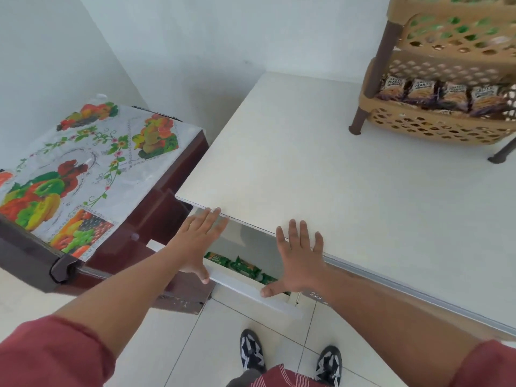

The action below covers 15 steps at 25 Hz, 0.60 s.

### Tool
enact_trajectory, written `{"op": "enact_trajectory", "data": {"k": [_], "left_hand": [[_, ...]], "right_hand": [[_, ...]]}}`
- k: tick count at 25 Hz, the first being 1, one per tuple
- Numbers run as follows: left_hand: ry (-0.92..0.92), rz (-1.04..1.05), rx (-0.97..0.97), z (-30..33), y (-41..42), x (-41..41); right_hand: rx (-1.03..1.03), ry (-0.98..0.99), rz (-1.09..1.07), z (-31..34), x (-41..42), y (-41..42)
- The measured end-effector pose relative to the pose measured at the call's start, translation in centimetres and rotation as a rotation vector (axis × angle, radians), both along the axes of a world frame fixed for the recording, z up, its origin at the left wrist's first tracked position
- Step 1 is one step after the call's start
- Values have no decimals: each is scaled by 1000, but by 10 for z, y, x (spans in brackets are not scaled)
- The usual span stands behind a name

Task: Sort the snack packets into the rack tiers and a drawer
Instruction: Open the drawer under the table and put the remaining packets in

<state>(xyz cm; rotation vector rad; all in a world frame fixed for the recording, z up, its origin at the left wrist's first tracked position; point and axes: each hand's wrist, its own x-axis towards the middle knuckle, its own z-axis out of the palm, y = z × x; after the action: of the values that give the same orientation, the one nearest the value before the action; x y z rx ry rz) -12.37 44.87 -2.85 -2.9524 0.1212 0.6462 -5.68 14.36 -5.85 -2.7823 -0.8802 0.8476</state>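
Observation:
A white drawer (251, 289) under the table edge stands partly pulled out, with green snack packets (245, 266) lying in a row inside. My left hand (199, 241) hovers flat over the drawer's left end, fingers straight, thumb at the drawer front. My right hand (300, 258) is spread flat at the table edge, its thumb touching the drawer's front rim. A tan plastic rack (435, 129) stands at the far right of the table. Its lower tier holds several peanut packets (446, 93); green packets (458, 26) show through an upper tier.
The cream table (349, 174) fills the middle and right. To the left stands a dark red cabinet (156, 219) covered with a fruit-patterned cloth (83, 169). My shoes (290, 358) are on the pale tiled floor below the drawer.

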Motion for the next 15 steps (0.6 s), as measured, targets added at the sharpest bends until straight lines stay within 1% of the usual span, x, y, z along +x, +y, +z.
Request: {"op": "enact_trajectory", "data": {"k": [6, 9, 12, 15], "left_hand": [[30, -122, -53, -7, 16, 30], [-48, -161, -83, -7, 17, 43], [-138, -185, -112, -5, 16, 55], [-224, -156, -171, -5, 10, 64]], "right_hand": [[-109, 13, 52, -1, 1, 4], [-151, -47, 60, -4, -1, 4], [-123, -140, 31, -7, -6, 2], [1, -201, -71, -3, -2, -1]]}}
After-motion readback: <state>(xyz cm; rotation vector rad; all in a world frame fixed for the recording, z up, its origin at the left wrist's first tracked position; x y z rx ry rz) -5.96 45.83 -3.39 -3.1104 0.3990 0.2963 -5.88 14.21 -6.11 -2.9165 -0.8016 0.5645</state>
